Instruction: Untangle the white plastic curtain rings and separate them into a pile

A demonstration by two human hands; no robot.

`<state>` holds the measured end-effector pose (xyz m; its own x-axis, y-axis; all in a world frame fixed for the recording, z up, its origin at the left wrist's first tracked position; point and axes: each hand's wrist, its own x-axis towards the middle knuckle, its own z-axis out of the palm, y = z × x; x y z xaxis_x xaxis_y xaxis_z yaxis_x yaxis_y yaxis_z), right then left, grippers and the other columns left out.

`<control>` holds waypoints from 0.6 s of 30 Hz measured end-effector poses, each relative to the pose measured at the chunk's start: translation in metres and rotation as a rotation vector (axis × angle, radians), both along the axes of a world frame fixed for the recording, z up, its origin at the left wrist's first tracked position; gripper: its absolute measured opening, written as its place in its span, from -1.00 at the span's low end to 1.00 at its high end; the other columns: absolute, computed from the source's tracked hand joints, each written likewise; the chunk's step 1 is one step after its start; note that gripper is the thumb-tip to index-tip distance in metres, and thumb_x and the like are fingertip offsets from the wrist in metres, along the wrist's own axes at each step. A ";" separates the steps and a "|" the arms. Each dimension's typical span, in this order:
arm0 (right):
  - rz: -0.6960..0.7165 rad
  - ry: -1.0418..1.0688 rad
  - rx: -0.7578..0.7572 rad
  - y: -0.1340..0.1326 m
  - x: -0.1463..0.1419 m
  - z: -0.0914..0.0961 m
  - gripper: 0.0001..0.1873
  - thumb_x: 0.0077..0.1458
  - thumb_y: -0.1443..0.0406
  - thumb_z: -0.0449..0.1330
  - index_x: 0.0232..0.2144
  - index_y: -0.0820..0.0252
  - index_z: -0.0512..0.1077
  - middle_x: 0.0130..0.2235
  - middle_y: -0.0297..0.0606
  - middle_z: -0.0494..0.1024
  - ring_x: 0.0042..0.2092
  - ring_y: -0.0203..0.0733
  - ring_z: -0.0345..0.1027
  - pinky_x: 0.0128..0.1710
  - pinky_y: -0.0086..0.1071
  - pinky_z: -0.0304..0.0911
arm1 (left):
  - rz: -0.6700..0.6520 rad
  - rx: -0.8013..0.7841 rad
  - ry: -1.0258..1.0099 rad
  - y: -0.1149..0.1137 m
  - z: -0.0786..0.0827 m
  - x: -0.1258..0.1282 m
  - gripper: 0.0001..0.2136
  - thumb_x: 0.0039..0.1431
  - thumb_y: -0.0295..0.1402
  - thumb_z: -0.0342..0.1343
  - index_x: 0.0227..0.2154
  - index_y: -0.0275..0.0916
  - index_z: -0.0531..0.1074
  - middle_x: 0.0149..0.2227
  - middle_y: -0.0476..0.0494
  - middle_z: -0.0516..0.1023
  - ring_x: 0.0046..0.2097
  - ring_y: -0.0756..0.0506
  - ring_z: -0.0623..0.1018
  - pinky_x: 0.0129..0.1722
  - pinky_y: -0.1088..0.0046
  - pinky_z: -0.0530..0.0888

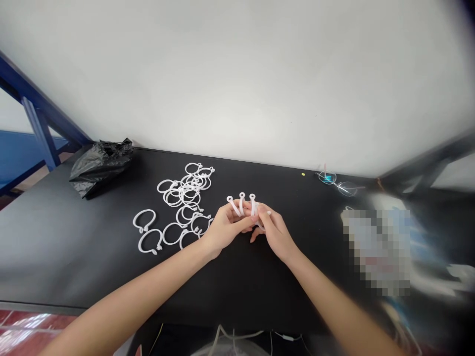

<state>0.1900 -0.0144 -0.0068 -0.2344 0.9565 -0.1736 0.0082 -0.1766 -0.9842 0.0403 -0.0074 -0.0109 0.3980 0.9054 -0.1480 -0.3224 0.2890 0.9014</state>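
Over the middle of the black table (241, 287), my two hands meet around white plastic curtain rings. My left hand (223, 228) is closed on several curtain rings (242, 203), whose small eyelets stick up above the fingers. The fingers of my right hand (277, 231) pinch the rightmost held ring, touching the left fingertips. Part of that ring is hidden behind the fingers. To the left of my hands lies a loose, overlapping spread of more curtain rings (190, 190). One separate curtain ring (135, 217) lies at the near left of this spread.
A crumpled black plastic bag (102, 165) lies at the back left. Eyeglasses (337, 184) rest near the wall at right, with a tiny yellow piece (303, 174) beside them. A blurred-out packet (378, 247) lies at right. Cables (233, 336) show below the front edge.
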 end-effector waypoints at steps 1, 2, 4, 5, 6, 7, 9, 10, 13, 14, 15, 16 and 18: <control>-0.012 -0.012 -0.001 0.000 -0.001 -0.001 -0.47 0.22 -0.09 0.04 -0.04 0.19 0.43 -0.26 -0.18 0.56 -0.38 -0.21 0.47 -0.58 -0.43 0.38 | 0.001 0.010 0.005 0.000 0.000 0.000 -0.74 0.07 -0.27 0.33 -0.27 -0.30 0.43 -0.38 -0.04 0.51 -0.40 0.06 0.46 -0.36 0.51 0.42; -0.023 -0.024 0.001 0.000 -0.001 -0.002 -0.48 0.21 -0.08 0.06 -0.05 0.19 0.42 -0.29 -0.20 0.56 -0.40 -0.22 0.47 -0.61 -0.45 0.36 | -0.003 0.024 0.019 0.000 0.000 0.001 -0.74 0.06 -0.27 0.33 -0.29 -0.31 0.44 -0.39 -0.04 0.51 -0.43 0.07 0.44 -0.36 0.50 0.42; -0.032 -0.059 0.014 -0.001 -0.001 -0.005 -0.50 0.22 -0.08 0.05 -0.06 0.18 0.41 -0.38 -0.26 0.55 -0.46 -0.23 0.46 -0.65 -0.46 0.32 | -0.021 0.050 0.050 0.000 0.000 0.001 -0.73 0.05 -0.25 0.34 -0.32 -0.33 0.45 -0.42 -0.04 0.51 -0.48 0.07 0.43 -0.38 0.47 0.42; -0.029 -0.087 0.033 -0.002 0.000 -0.006 -0.50 0.23 -0.08 0.04 -0.08 0.18 0.41 -0.44 -0.30 0.53 -0.49 -0.23 0.46 -0.66 -0.46 0.30 | -0.029 0.059 0.064 0.000 -0.001 0.001 -0.73 0.04 -0.24 0.34 -0.32 -0.33 0.45 -0.43 -0.04 0.52 -0.48 0.06 0.44 -0.37 0.46 0.43; -0.022 -0.121 0.060 -0.003 0.001 -0.007 -0.50 0.24 -0.08 0.01 -0.11 0.18 0.41 -0.50 -0.34 0.51 -0.52 -0.23 0.45 -0.66 -0.46 0.30 | -0.032 0.064 0.077 0.000 -0.002 0.001 -0.73 0.03 -0.24 0.34 -0.32 -0.33 0.46 -0.44 -0.05 0.53 -0.47 0.04 0.47 -0.37 0.45 0.44; -0.015 -0.158 0.091 -0.003 0.001 -0.007 -0.50 0.26 -0.08 -0.02 -0.14 0.18 0.42 -0.55 -0.37 0.48 -0.55 -0.23 0.44 -0.66 -0.45 0.29 | -0.032 0.067 0.089 0.000 -0.002 0.001 -0.73 0.02 -0.24 0.34 -0.32 -0.32 0.47 -0.44 -0.05 0.54 -0.45 0.01 0.50 -0.35 0.44 0.45; -0.022 -0.222 0.157 -0.004 0.003 -0.007 -0.51 0.28 -0.07 -0.05 -0.21 0.18 0.42 -0.61 -0.39 0.45 -0.58 -0.24 0.42 -0.63 -0.45 0.30 | -0.026 0.076 0.112 0.001 -0.003 0.001 -0.73 0.01 -0.25 0.35 -0.32 -0.32 0.50 -0.40 -0.08 0.57 -0.38 -0.03 0.55 -0.31 0.43 0.48; -0.038 -0.238 0.179 -0.003 0.004 -0.007 -0.52 0.28 -0.07 -0.06 -0.25 0.17 0.42 -0.62 -0.40 0.44 -0.59 -0.25 0.41 -0.62 -0.44 0.30 | -0.023 0.083 0.124 0.001 -0.003 0.001 -0.74 0.01 -0.25 0.35 -0.31 -0.32 0.51 -0.39 -0.10 0.58 -0.35 -0.04 0.56 -0.28 0.42 0.49; -0.115 -0.222 0.184 -0.002 0.006 -0.006 -0.53 0.27 -0.09 -0.05 -0.33 0.14 0.37 -0.62 -0.41 0.43 -0.61 -0.24 0.39 -0.62 -0.42 0.31 | -0.038 0.119 0.134 0.001 -0.001 0.000 -0.78 0.04 -0.28 0.33 -0.32 -0.32 0.54 -0.38 -0.12 0.59 -0.33 -0.07 0.58 -0.23 0.39 0.50; -0.132 -0.209 0.177 -0.001 0.007 -0.006 -0.53 0.27 -0.09 -0.05 -0.35 0.13 0.36 -0.62 -0.41 0.42 -0.61 -0.24 0.38 -0.62 -0.40 0.31 | -0.054 0.139 0.130 0.001 0.000 0.000 -0.80 0.06 -0.29 0.31 -0.33 -0.33 0.54 -0.40 -0.11 0.59 -0.33 -0.07 0.57 -0.23 0.38 0.50; -0.138 -0.199 0.173 -0.001 0.007 -0.006 -0.54 0.27 -0.09 -0.05 -0.38 0.12 0.35 -0.62 -0.41 0.41 -0.60 -0.24 0.38 -0.61 -0.39 0.31 | -0.074 0.161 0.124 0.000 0.000 0.000 -0.82 0.09 -0.30 0.28 -0.34 -0.33 0.54 -0.42 -0.11 0.58 -0.34 -0.06 0.57 -0.23 0.38 0.50; -0.129 -0.195 0.176 -0.001 0.007 -0.005 -0.54 0.27 -0.08 -0.05 -0.40 0.12 0.34 -0.61 -0.40 0.40 -0.60 -0.24 0.37 -0.61 -0.38 0.31 | -0.103 0.183 0.117 0.000 -0.001 0.000 -0.84 0.11 -0.32 0.26 -0.34 -0.34 0.53 -0.43 -0.10 0.57 -0.35 -0.05 0.56 -0.23 0.39 0.50; -0.075 -0.207 0.192 -0.002 0.006 -0.005 -0.56 0.28 -0.06 -0.04 -0.40 0.12 0.35 -0.58 -0.39 0.39 -0.58 -0.25 0.35 -0.60 -0.38 0.28 | -0.152 0.220 0.126 -0.001 -0.003 0.001 -0.88 0.14 -0.36 0.21 -0.37 -0.34 0.52 -0.45 -0.09 0.54 -0.37 -0.03 0.54 -0.27 0.43 0.49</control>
